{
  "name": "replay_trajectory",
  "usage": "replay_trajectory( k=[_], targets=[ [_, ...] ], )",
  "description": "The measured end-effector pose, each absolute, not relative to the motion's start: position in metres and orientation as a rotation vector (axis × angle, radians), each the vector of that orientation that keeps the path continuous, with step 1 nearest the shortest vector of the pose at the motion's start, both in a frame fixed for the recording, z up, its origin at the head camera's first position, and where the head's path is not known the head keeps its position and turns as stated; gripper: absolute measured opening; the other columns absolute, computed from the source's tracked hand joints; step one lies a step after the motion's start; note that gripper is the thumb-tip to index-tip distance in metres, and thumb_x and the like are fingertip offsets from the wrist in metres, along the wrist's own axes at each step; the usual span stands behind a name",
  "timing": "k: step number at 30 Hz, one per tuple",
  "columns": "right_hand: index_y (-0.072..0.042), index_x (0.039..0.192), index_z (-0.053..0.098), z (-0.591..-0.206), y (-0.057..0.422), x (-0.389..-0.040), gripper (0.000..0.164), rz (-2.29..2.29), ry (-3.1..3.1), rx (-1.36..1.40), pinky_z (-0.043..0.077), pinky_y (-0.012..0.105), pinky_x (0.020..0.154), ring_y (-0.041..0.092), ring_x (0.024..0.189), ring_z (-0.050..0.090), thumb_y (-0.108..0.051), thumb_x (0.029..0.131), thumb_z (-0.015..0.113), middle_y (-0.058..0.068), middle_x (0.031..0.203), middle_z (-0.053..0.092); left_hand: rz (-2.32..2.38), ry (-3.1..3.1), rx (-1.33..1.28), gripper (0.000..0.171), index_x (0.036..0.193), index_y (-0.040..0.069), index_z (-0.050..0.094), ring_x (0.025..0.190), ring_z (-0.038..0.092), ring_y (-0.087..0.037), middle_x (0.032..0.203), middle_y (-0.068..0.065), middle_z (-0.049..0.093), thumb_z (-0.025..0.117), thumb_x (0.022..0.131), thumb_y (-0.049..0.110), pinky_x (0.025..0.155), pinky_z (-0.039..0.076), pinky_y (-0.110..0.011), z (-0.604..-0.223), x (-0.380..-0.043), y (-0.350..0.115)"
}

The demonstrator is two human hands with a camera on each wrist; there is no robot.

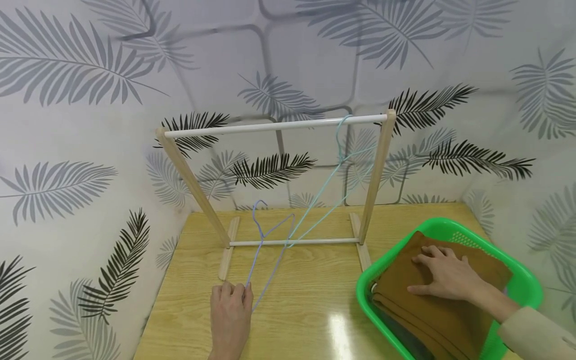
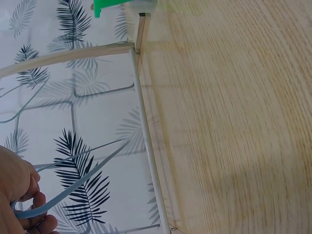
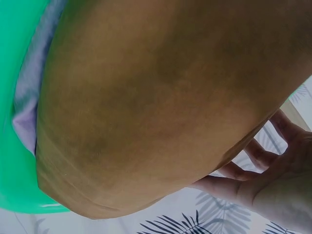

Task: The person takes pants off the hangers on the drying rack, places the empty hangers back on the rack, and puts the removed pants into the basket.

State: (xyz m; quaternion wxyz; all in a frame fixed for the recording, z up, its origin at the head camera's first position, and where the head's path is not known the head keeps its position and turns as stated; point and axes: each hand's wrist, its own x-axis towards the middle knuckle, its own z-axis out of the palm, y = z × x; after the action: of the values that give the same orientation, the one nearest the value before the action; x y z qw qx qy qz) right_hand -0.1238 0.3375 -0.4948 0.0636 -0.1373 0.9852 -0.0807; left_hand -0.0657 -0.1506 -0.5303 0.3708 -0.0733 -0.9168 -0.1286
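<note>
My left hand [image 1: 231, 315] grips a blue-purple clothes hanger [image 1: 262, 239] by one end, its hook pointing up and away in the head view. In the left wrist view the fingers [image 2: 38, 202] curl around the hanger's thin bar. My right hand [image 1: 450, 275] rests with fingers spread on a folded brown garment [image 1: 423, 315], the top item in a green basket [image 1: 531, 285]. In the right wrist view, the fingertips touch the garment's edge. A teal hanger [image 1: 340, 156] hangs by its hook near the right end of the rack's top rail.
A small wooden rack with a white top rail [image 1: 270, 127] stands on the wood-grain table [image 1: 310, 295], close to the leaf-patterned wall [image 1: 310, 60]. A light purple cloth [image 3: 31, 97] shows between the brown garment and the basket's side.
</note>
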Motion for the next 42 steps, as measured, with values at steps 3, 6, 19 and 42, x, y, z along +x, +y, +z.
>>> replay_trajectory(
  k=[3,6,19,42],
  targets=[
    [-0.012,0.134,0.069,-0.497,0.338,-0.125,0.088,-0.247,2.978,-0.424,0.041,0.09,0.082,0.066,0.125,0.051,-0.078,0.075,0.077,0.029,0.147,0.056,-0.327,-2.35,-0.199,0.03,0.061,0.004,0.061,0.069,0.051,-0.021,0.064,-0.006,0.057,0.088,0.076,0.0,0.065,0.046,-0.034,-0.53,-0.066,-0.15],
    [-0.012,0.134,0.068,-0.499,0.339,-0.126,0.088,-0.249,2.977,-0.43,0.042,0.089,0.08,0.065,0.122,0.052,-0.077,0.075,0.078,0.029,0.146,0.056,-0.325,-2.348,-0.207,0.03,0.062,0.004,0.061,0.068,0.051,-0.021,0.063,-0.006,0.058,0.088,0.076,0.0,0.065,0.046,-0.034,-0.529,-0.066,-0.15],
    [-0.006,0.14,0.062,-0.51,0.346,-0.129,0.099,-0.253,2.973,-0.473,0.048,0.084,0.07,0.063,0.116,0.053,-0.079,0.074,0.077,0.032,0.142,0.052,-0.307,-2.35,-0.204,0.031,0.061,0.004,0.06,0.068,0.051,-0.022,0.063,-0.006,0.057,0.088,0.076,0.001,0.065,0.045,-0.034,-0.529,-0.066,-0.15],
    [-0.009,0.135,0.064,-0.518,0.343,-0.124,0.095,-0.187,3.02,-0.49,0.05,0.081,0.07,0.062,0.114,0.057,-0.08,0.074,0.076,0.032,0.142,0.054,-0.284,-2.35,-0.219,0.029,0.063,0.004,0.061,0.068,0.051,-0.021,0.064,-0.005,0.057,0.088,0.074,0.002,0.065,0.045,-0.033,-0.531,-0.065,-0.152]
  ],
)
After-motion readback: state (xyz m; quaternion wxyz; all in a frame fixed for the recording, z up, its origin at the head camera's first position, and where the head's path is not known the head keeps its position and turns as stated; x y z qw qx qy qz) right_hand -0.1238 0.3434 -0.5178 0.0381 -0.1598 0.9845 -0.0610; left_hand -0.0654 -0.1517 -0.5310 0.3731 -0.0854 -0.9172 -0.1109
